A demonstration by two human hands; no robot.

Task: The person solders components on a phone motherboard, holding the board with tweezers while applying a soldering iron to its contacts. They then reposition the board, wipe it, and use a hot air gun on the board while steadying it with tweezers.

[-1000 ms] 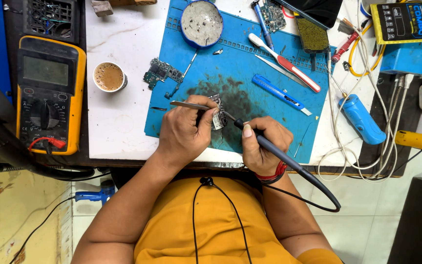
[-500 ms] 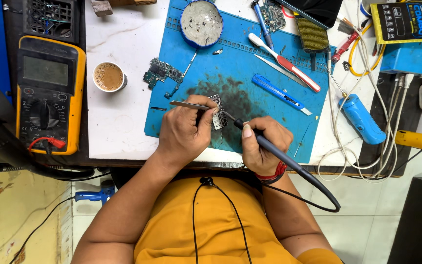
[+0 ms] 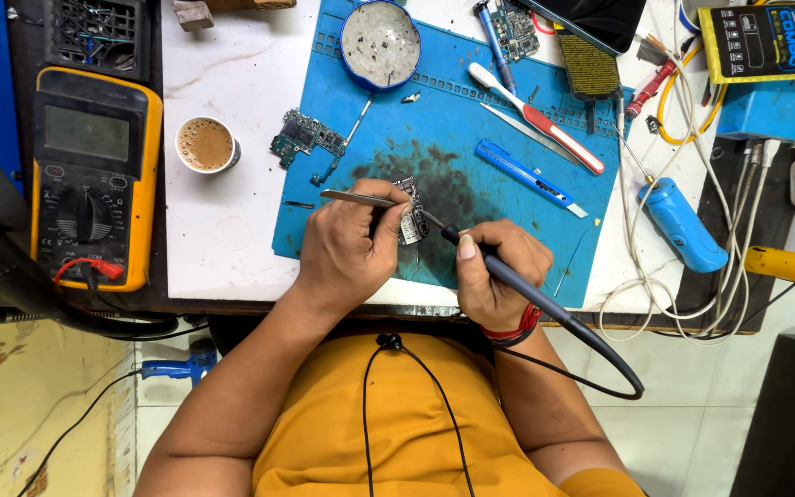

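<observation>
My left hand [image 3: 353,247] grips metal tweezers [image 3: 347,196] and holds down a small circuit board [image 3: 410,221] on the blue work mat [image 3: 508,202]. My right hand [image 3: 494,271] holds a dark soldering iron [image 3: 508,276] like a pen, its tip touching the board from the right. The iron's black cable [image 3: 600,364] loops down past the table edge over my lap.
A second circuit board [image 3: 304,138] lies at the mat's left edge, with a cup of tea [image 3: 205,144] and a yellow multimeter [image 3: 89,175] further left. A round tin [image 3: 380,41], blue cutter [image 3: 526,175], red-handled tool [image 3: 545,124] and blue device [image 3: 683,225] sit behind and right.
</observation>
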